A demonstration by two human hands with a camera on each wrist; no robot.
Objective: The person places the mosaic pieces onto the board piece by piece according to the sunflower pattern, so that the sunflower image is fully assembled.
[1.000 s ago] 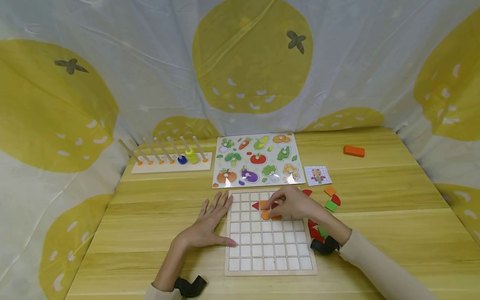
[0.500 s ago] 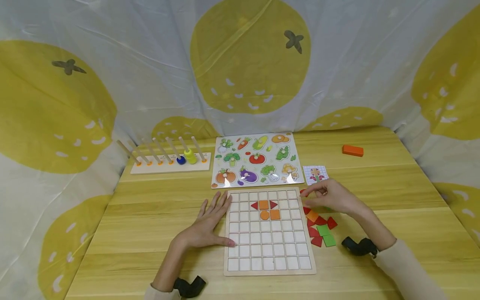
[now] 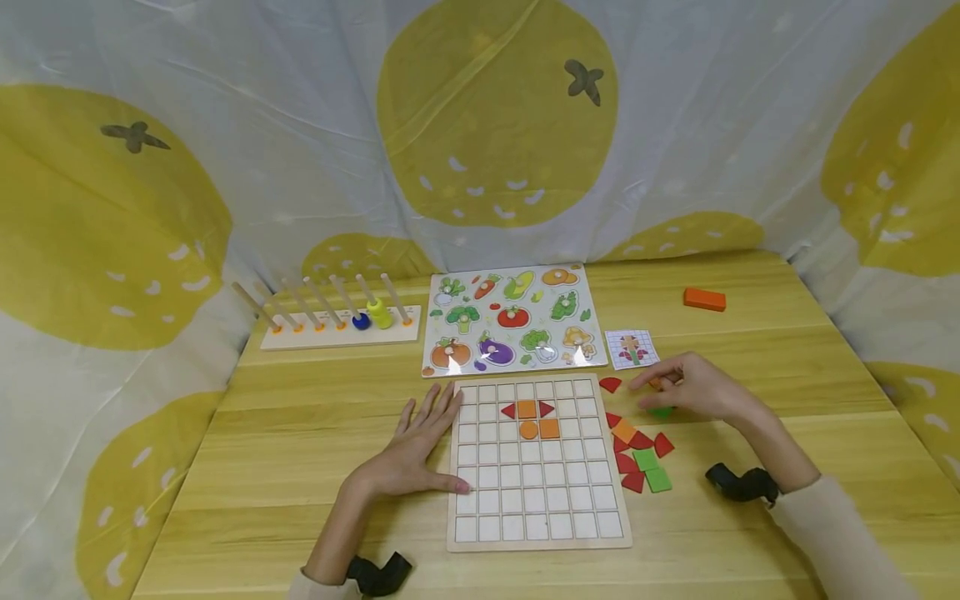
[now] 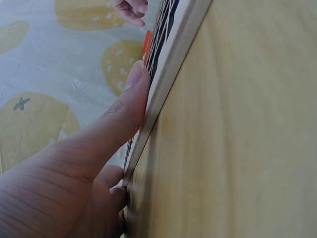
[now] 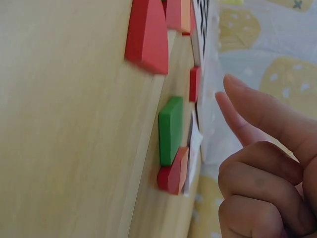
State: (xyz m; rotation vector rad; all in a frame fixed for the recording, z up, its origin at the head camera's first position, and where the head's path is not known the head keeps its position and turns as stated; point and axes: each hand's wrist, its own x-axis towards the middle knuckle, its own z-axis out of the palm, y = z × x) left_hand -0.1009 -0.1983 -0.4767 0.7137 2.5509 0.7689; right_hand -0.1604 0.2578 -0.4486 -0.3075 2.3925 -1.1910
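On the desk [image 3: 300, 450] lies a grid board [image 3: 531, 477], a person's left hand [image 3: 417, 460] spread against its edge. The right hand's [image 3: 693, 389] grip stands parted, holding nothing, above a green tile [image 5: 171, 131]; an orange tile [image 5: 181, 168] crowds it, so a hasty pinch might shove both.

Green tile [image 3: 663, 412] partly behind right fingers [image 3: 658, 372]

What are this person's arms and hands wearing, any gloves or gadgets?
No gloves: the left hand and right hand are bare. Both arms have plain, pale beige sleeves. At each wrist sits a black, bent, chunky gadget; no markings are readable on it.
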